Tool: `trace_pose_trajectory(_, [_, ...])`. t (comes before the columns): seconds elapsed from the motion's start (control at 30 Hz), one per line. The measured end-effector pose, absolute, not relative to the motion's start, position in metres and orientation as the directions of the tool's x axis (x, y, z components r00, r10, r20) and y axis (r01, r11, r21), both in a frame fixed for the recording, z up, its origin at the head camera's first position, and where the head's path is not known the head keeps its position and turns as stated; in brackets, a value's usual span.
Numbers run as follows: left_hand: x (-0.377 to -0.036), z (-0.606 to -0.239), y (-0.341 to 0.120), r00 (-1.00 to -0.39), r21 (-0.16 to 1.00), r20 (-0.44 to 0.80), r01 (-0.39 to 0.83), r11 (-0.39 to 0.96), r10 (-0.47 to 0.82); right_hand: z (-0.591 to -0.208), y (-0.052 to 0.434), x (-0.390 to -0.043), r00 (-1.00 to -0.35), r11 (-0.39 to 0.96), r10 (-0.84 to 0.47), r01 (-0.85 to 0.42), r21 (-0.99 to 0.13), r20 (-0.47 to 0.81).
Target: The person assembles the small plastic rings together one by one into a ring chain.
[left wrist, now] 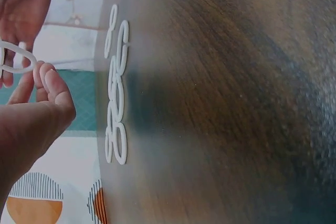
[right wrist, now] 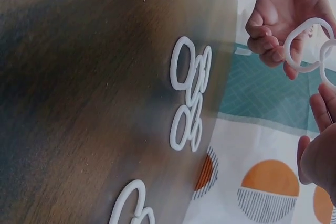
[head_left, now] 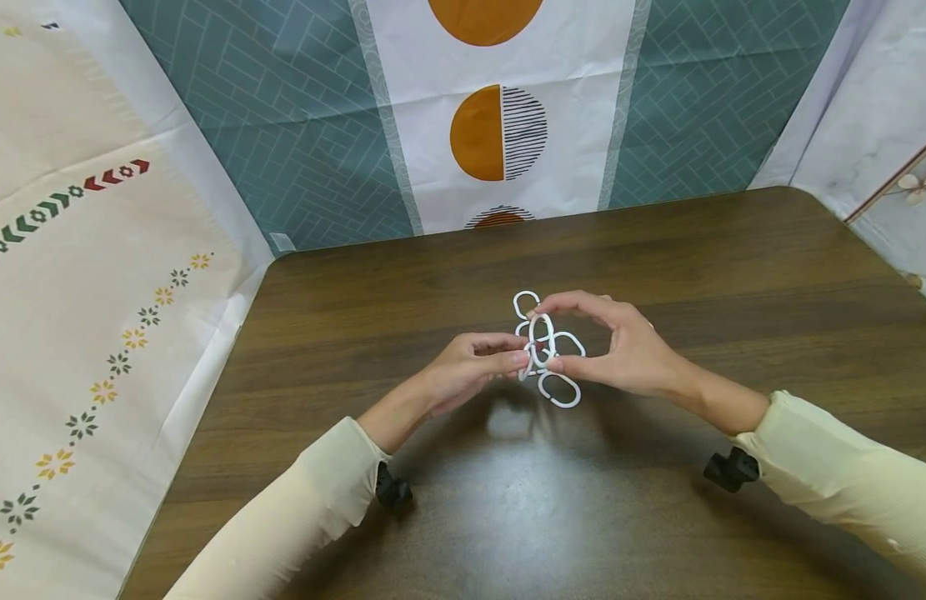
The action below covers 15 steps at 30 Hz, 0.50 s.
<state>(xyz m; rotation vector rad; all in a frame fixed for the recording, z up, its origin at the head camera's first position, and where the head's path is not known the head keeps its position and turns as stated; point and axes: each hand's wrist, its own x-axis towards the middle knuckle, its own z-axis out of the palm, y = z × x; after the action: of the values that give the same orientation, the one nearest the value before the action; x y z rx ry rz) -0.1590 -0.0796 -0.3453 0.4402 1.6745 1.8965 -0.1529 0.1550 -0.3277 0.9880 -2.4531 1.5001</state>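
Both hands hover just above a dark wooden table [head_left: 658, 250] and work on white plastic rings. My left hand [head_left: 518, 358] pinches a white ring [right wrist: 290, 43] between thumb and fingertips. My right hand [head_left: 547, 337] grips an upright ring [head_left: 541, 337] between index finger and thumb. In the right wrist view the two held rings overlap, as if linked. Several more white rings [head_left: 562, 404] lie flat on the table under and around the hands, some overlapping in a chain [left wrist: 124, 40]. The same chain [right wrist: 175, 72] shows in the right wrist view.
Patterned sheets wall in the table: teal and white with orange circles [head_left: 500, 133] behind, beige with flowers [head_left: 95, 333] on the left, pale marble-like [head_left: 883, 125] on the right. Cream sleeves [head_left: 297, 508] and black wrist mounts [head_left: 731, 469] lie over the near table.
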Motion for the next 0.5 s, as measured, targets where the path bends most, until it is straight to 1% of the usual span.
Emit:
trace_pose_trajectory(0.17, [-0.1601,-0.3444,-0.0807,-0.785,0.98,-0.115,-0.189,-0.058,0.608,-0.3276,0.1528,-0.1526,-0.789,0.311,-0.468,-0.568,-0.762,0.398])
trace_pose_trajectory(0.33, [-0.1609,-0.3437,-0.0793,-0.766,0.987,-0.083,-0.152,-0.055,0.637,-0.3331,0.1514,-0.1535,-0.77,0.328,-0.481,-0.601,-0.729,0.419])
trace_pose_trajectory(0.5, [-0.1602,-0.3452,-0.0783,-0.756,0.986,-0.094,-0.162,-0.046,0.648,-0.3355,0.1483,-0.1569,-0.714,0.315,-0.494,-0.679,-0.662,0.497])
